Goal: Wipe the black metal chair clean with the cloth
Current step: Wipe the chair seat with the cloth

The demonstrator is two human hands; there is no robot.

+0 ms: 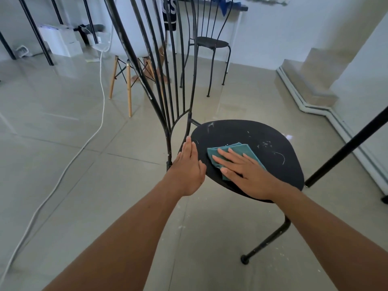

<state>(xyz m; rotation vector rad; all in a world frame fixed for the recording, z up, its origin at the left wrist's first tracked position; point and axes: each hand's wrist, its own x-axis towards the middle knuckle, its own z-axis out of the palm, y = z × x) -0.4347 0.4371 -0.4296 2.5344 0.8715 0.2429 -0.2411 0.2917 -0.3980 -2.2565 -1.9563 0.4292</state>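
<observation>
- The black metal chair [262,133] stands on the tiled floor directly below the camera; its round seat is matte, flat and dark, and looks rigid.
- A teal cloth [243,149], soft and folded into a flat pad, lies on the seat's near-left part, probably folded so it slides as one layer.
- The right hand [245,175] lies flat on the cloth, fingers straight and slightly spread, pressing it down onto the seat rather than gripping it.
- The left hand [189,171] rests flat with straight fingers on the seat's left edge, holding nothing; my guess is it steadies the light chair against the wiping push.
- White specks and curved scratch-like marks [265,144] sit on the seat beyond the cloth, so that part seems not yet wiped.
- Thin curved backrest rods [165,80] fan upward from the seat's far-left side, their paint chipped in places.
- A slender tubular front leg [266,241], flecked white, slants down below the seat's near edge.
- The glossy floor tiles [63,133] left of the seat carry a white cable [100,101].
- Behind the seat stand a second black metal chair [212,43] and a white chair on wooden legs [128,85].
</observation>
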